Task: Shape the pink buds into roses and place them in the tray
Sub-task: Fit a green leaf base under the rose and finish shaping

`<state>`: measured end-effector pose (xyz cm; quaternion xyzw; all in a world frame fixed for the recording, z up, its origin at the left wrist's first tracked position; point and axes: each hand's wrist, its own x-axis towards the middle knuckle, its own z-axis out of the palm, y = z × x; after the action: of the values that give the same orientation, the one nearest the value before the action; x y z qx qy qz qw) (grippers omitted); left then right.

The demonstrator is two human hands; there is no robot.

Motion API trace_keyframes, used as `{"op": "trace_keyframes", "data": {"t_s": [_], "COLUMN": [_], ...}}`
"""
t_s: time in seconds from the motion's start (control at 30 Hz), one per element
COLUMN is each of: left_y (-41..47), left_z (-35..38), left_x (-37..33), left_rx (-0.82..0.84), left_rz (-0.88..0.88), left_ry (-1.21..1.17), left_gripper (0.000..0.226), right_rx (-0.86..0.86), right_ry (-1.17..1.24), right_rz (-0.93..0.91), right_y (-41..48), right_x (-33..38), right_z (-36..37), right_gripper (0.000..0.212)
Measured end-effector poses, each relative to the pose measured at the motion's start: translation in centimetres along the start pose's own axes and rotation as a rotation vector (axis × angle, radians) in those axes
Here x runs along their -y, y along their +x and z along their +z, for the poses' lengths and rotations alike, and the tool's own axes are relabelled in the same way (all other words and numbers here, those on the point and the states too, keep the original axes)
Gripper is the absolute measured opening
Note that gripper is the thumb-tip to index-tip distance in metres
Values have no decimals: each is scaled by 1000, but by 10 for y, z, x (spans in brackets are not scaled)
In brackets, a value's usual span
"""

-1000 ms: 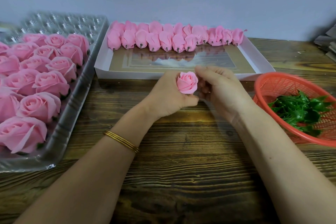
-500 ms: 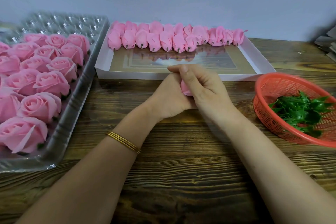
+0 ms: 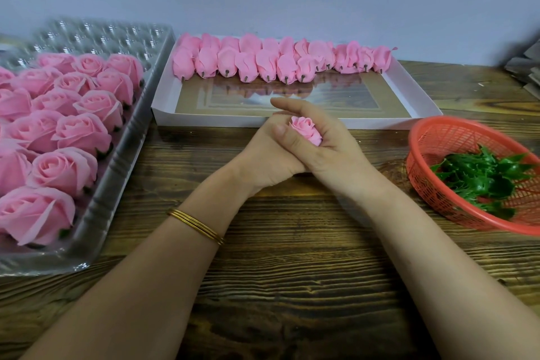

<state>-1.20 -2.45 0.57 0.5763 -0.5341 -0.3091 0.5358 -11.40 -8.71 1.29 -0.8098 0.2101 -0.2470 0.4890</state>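
Observation:
One pink bud [image 3: 306,129] sits between both hands at the table's middle, its spiral top showing. My left hand [image 3: 270,159] holds it from below and the left. My right hand [image 3: 327,145] wraps around it, thumb across the front and fingers curled over the back. A white flat box [image 3: 163,102] behind the hands holds a row of several unshaped pink buds [image 3: 267,63] along its far side. A clear plastic tray [image 3: 117,166] on the left holds several finished pink roses [image 3: 62,137].
A red plastic basket [image 3: 432,137] with green leaf calyxes [image 3: 482,175] stands at the right. The dark wooden table [image 3: 292,257] runs to the near edge. The tray's far cells are bare. Grey objects lie at the far right edge.
A second ago the bud stood exposed in my left hand with my right hand beside it. My right hand then closed over it; now its fingers have shifted and the bud's top shows again.

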Motion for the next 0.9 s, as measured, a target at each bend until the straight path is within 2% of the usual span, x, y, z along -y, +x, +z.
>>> {"op": "trace_keyframes", "data": {"t_s": [0.27,0.4,0.47,0.57,0.63,0.8,0.9], "left_y": [-1,-1,-1,-2,-2,-3,-4], "left_z": [-1,-3,-4,-4,-4,-1,-1], "left_x": [-2,-2,-2,-1,0,-4,-3], "left_rx": [32,86,100,144,216,386,458], "left_rz": [-26,-20,-51,-82,-101,-146,-168], "left_ry": [16,-11,-78,-134,-152,-237,-249], "left_gripper": [5,9,20,19,26,31,29], "right_rx": [77,107,136,136,130,166,225], "right_ry": [29,-32,85,499,637,682,665], "right_rz": [115,137,140,148,115,103,55], "right_y": [-1,0,0,1,2,3,2], "right_x": [-1,-3,-2,2,3,2,3], "right_z": [-5,-11,-17,-29,-35,-27,-21], "right_gripper": [62,74,82,94,87,69,43]}}
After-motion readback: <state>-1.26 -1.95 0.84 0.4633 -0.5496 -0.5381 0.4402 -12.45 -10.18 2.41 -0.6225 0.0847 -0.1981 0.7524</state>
